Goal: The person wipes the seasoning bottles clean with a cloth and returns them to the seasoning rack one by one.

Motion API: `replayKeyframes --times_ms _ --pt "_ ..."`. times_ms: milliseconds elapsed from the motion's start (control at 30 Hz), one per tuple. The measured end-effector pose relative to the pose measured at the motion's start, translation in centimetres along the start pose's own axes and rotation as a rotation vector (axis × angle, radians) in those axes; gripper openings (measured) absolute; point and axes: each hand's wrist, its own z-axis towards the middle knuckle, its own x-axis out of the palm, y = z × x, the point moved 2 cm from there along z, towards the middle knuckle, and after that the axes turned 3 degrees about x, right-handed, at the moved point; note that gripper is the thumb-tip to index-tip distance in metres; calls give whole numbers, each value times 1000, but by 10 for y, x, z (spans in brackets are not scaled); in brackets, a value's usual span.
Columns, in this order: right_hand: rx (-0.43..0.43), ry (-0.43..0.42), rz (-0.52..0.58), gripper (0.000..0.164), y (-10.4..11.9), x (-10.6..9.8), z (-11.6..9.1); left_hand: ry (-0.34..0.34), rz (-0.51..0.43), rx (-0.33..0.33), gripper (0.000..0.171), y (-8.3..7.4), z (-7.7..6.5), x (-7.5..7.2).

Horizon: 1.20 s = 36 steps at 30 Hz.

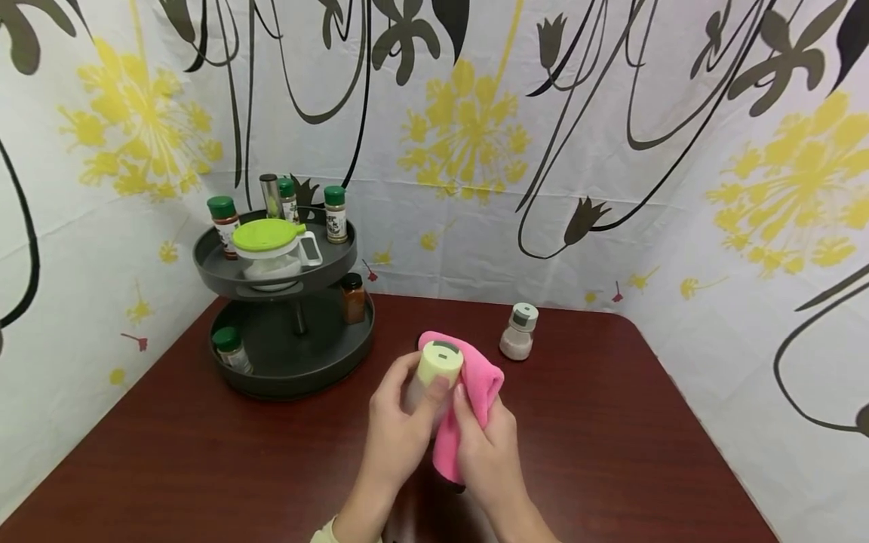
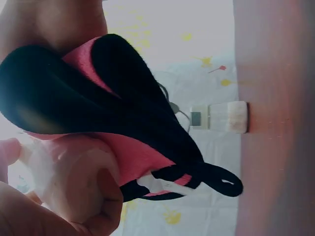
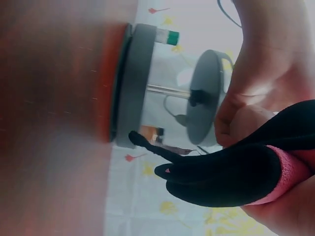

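Note:
My left hand (image 1: 397, 434) grips a seasoning shaker (image 1: 441, 360) with a pale yellow-green lid and a see-through body, above the middle of the table. In my right hand (image 1: 494, 456) is a pink cloth (image 1: 483, 369), held against the shaker's right side. The left wrist view shows the cloth's black side (image 2: 128, 110) and hanging loop, with fingers around the shaker's clear base (image 2: 81, 177). Folded over, the cloth (image 3: 226, 177) also hangs beneath the hands in the right wrist view. Part of the shaker's body is hidden by fingers and cloth.
A dark two-tier rack (image 1: 288, 381) stands at the left, bearing several green-capped spice bottles and a lime-lidded container (image 1: 268, 249). Behind the hands, to the right, another shaker (image 1: 519, 332) with a whitish lid stands on the table (image 1: 597, 452). Patterned fabric (image 1: 434, 249) surrounds the table.

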Motion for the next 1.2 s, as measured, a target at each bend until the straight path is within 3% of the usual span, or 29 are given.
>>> replayKeyframes --times_ms 200,367,500,633,767,867,1000,1100,1200 --pt "48 -17 -67 22 -25 4 -1 22 67 -34 40 22 -1 2" --pt "98 0 -89 25 -32 3 2 12 87 -5 38 26 1 5" --pt "88 1 -39 28 -25 0 2 52 112 12 46 24 1 8" --pt "-5 -25 48 28 -9 -2 4 106 150 1 57 22 1 12" --pt "-85 -21 78 23 1 -2 5 60 61 11 53 17 1 12" --pt "-70 15 62 22 1 -1 4 -16 30 113 47 7 5 9" --pt "-7 47 37 27 4 -3 4 -64 108 225 42 -3 8 3" --pt "-30 7 44 27 13 -7 5 -27 126 197 44 -6 7 2" --pt "-99 -57 58 24 21 -10 6 8 75 149 45 -7 5 4"
